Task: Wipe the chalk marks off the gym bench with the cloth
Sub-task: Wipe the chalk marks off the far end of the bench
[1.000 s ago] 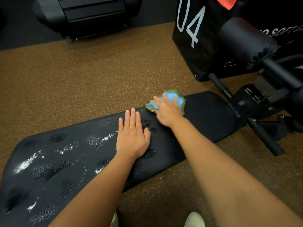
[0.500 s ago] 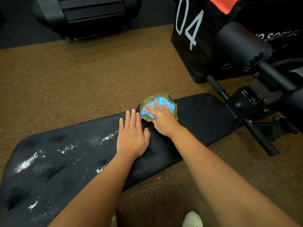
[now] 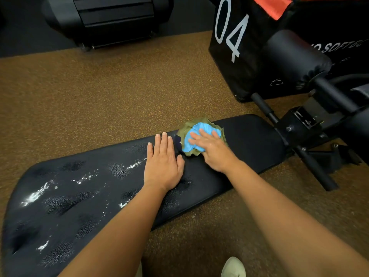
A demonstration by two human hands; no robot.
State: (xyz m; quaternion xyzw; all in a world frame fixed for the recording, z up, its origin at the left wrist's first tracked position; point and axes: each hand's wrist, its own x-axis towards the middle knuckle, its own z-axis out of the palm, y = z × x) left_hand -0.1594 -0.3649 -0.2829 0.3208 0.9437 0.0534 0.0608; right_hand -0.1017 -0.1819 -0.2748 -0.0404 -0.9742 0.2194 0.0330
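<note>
Chalk marks [image 3: 34, 195] lay left of the cloth [image 3: 194, 129] pressed under the flat right hand [image 3: 214, 150], and the left hand [image 3: 162, 164], flat on the gym bench [image 3: 249, 136] between, might smear them.

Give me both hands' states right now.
Left hand: open, flat on the bench.
Right hand: open, pressing the cloth onto the bench.

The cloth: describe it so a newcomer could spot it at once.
A long black bench lies across the brown floor. Toward its right end, just past the flat left hand, the right hand presses a crumpled cloth. It alone is coloured, bright blue wrapped in olive green, unlike the white chalk marks further left.
</note>
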